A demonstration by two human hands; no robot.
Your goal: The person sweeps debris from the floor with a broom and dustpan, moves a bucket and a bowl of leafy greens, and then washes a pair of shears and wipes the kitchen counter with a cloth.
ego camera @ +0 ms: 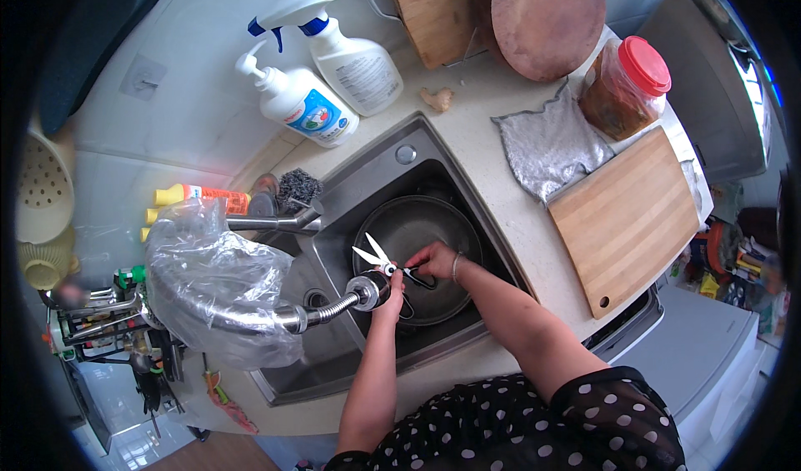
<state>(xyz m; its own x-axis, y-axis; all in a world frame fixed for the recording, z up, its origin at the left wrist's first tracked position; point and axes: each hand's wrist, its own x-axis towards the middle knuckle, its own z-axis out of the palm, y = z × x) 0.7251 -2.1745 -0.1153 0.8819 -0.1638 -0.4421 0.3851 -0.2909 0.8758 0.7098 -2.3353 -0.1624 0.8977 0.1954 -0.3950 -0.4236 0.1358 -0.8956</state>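
Note:
A pair of kitchen scissors (376, 255) with pale blades and black handles is held over the sink (350, 183), its blades spread apart and pointing up and left. My left hand (392, 302) grips it near the pivot and is partly hidden by the faucet's spray head (368, 291). At the upper handle loop, my right hand (438, 262) has its thumb and fingers pinched together on the scissors. Below both hands, a dark round pan (413, 221) rests in the right basin.
A plastic bag (213, 283) wraps the faucet. Behind the sink stand a pump bottle (313, 111) and a spray bottle (360, 70). A wooden cutting board (626, 221), a grey cloth (551, 149), a red-lidded jar (622, 89) and a ginger piece (437, 99) lie on the counter.

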